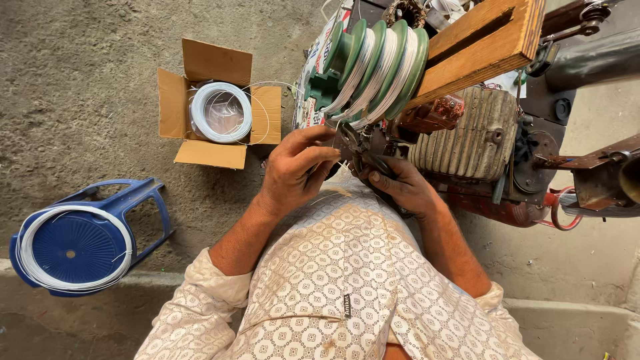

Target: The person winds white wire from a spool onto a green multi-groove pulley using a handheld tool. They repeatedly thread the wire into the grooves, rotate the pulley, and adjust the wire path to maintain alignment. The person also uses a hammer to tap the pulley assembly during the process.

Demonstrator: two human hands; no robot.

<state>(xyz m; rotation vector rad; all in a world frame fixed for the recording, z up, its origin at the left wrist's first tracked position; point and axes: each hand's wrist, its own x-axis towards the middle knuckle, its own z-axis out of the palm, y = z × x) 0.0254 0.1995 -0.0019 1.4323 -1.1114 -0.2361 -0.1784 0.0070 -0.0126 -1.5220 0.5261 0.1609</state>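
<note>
**Winding wire at the motor**

Rough concrete floor. Left of the motor: stool, box. Against its green spools: left hand pinching thin wire for tension; right hand wrapped around pliers.

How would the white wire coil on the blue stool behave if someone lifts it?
The white wire coil is probably springy: its thin loops lie loosely around the blue stool seat and one strand strays. Untied, it may spread and tangle. It looks light.
</note>
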